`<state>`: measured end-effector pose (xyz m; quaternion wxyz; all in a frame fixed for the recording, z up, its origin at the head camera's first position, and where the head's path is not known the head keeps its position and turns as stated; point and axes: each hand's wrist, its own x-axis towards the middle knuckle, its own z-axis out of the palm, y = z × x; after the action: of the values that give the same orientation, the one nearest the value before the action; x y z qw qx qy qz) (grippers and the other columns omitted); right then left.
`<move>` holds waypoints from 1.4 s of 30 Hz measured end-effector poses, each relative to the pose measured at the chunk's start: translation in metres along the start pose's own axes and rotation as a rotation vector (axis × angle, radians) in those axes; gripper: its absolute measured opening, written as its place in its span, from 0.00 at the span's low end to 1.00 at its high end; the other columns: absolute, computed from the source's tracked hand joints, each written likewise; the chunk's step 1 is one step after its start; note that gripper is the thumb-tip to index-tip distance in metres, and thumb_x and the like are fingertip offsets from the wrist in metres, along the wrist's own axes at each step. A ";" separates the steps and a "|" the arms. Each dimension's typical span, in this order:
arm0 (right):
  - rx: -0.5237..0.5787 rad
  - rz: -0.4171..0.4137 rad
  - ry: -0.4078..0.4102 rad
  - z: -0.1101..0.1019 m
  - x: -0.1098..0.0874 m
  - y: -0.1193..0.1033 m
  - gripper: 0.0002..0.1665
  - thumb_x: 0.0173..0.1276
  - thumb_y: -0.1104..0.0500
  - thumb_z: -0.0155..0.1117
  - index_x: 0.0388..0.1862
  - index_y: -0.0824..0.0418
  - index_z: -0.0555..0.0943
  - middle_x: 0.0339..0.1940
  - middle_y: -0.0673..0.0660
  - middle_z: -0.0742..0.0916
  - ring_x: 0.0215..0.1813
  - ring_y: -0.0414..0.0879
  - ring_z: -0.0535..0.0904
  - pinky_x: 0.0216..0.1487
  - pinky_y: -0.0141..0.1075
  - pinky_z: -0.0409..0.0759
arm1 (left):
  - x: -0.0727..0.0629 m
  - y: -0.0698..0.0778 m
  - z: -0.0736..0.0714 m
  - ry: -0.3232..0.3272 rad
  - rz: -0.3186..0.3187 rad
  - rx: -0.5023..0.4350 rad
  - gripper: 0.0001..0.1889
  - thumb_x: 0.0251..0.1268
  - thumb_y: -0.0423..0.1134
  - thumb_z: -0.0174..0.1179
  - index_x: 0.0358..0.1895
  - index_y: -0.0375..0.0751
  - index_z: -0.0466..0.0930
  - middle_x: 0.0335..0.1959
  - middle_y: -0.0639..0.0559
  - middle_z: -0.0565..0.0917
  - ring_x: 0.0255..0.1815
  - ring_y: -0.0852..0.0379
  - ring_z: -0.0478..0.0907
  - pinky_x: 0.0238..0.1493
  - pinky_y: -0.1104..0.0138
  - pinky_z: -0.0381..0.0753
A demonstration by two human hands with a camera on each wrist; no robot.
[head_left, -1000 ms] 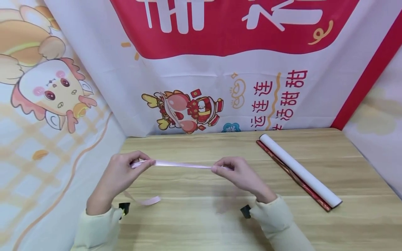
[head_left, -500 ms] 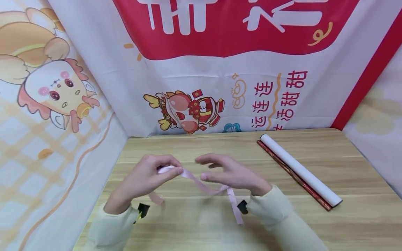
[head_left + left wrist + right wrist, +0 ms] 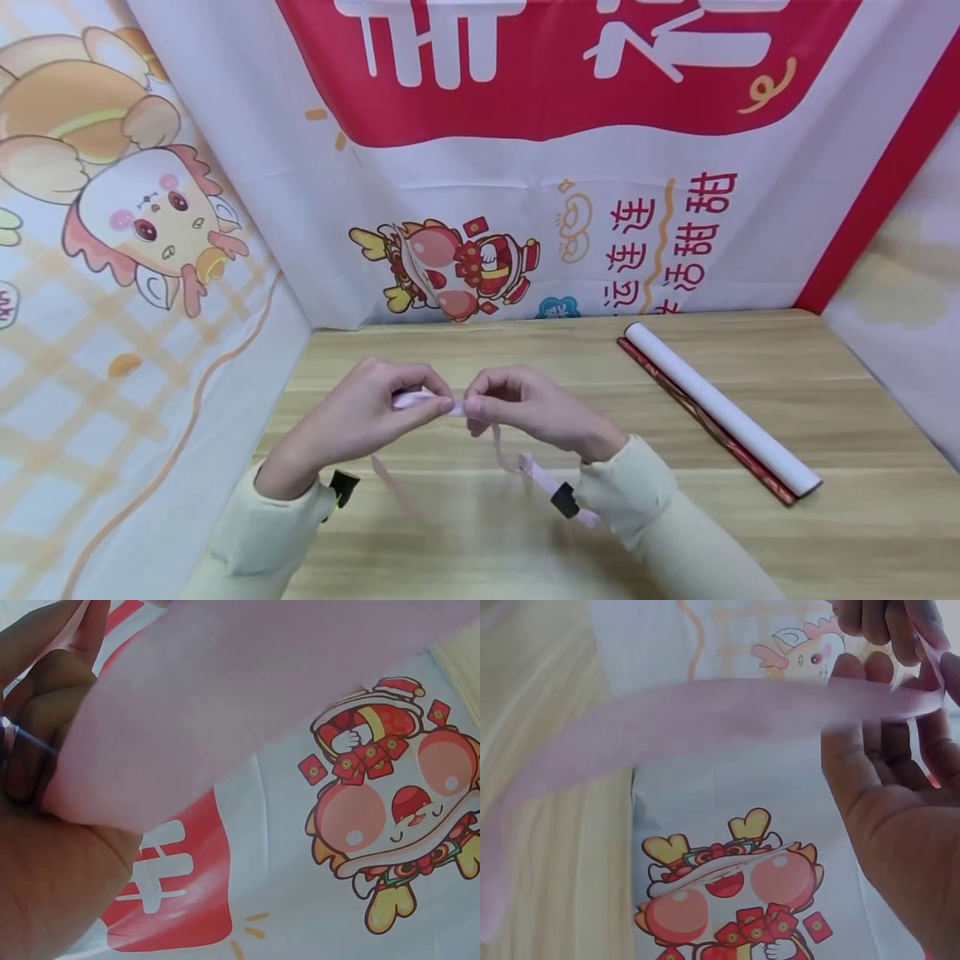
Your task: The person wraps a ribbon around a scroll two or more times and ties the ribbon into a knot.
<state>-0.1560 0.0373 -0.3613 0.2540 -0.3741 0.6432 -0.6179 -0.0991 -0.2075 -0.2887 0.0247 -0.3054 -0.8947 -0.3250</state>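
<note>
A pale pink ribbon [image 3: 542,477] runs between the two hands in the head view. My left hand [image 3: 367,417] pinches it between thumb and forefinger, with a folded stretch lying in the palm and one end hanging below. Close beside it, my right hand [image 3: 536,412] pinches the same ribbon at its fingertips, leaving only a short span between the hands. From the right hand a loose tail drops and trails past the wrist. Across the left wrist view the ribbon [image 3: 180,712] spreads wide and blurred. The right wrist view has the ribbon [image 3: 697,716] curving away from the fingers.
A rolled white sheet [image 3: 723,408] lies slantwise on the right of the wooden table [image 3: 465,550], with a dark red strip [image 3: 750,462] along its side. Printed cloth [image 3: 457,175] hangs behind the table, and another patterned cloth [image 3: 150,375] stands at the left.
The hands held the ribbon taut and wide apart; the right hand let go, and the ribbon sagged. The left hand moved right, and the right hand now pinches the ribbon again near the left fingertips.
</note>
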 end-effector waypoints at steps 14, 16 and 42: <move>-0.318 0.254 0.196 -0.010 -0.010 -0.001 0.10 0.76 0.52 0.67 0.43 0.58 0.87 0.33 0.49 0.84 0.36 0.44 0.75 0.40 0.36 0.75 | -0.005 -0.020 -0.001 0.033 -0.060 0.086 0.04 0.73 0.41 0.68 0.38 0.50 0.90 0.17 0.65 0.70 0.18 0.70 0.61 0.22 0.71 0.64; -0.374 0.270 0.210 -0.013 -0.013 0.001 0.10 0.75 0.52 0.68 0.40 0.58 0.87 0.34 0.50 0.86 0.38 0.44 0.77 0.42 0.38 0.77 | -0.007 -0.023 -0.002 0.043 -0.075 0.107 0.04 0.72 0.41 0.68 0.38 0.50 0.90 0.17 0.65 0.71 0.18 0.70 0.61 0.22 0.71 0.64; -0.570 0.408 0.217 -0.070 -0.094 0.015 0.11 0.77 0.50 0.68 0.36 0.54 0.88 0.33 0.51 0.86 0.34 0.44 0.74 0.36 0.35 0.71 | -0.038 -0.079 0.001 0.065 -0.239 0.185 0.06 0.73 0.44 0.68 0.35 0.50 0.90 0.18 0.63 0.73 0.19 0.69 0.62 0.26 0.70 0.66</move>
<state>-0.1587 0.1536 -0.3817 0.1880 -0.2263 0.8741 -0.3865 -0.1127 -0.2741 -0.3433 0.0427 -0.1827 -0.9495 -0.2515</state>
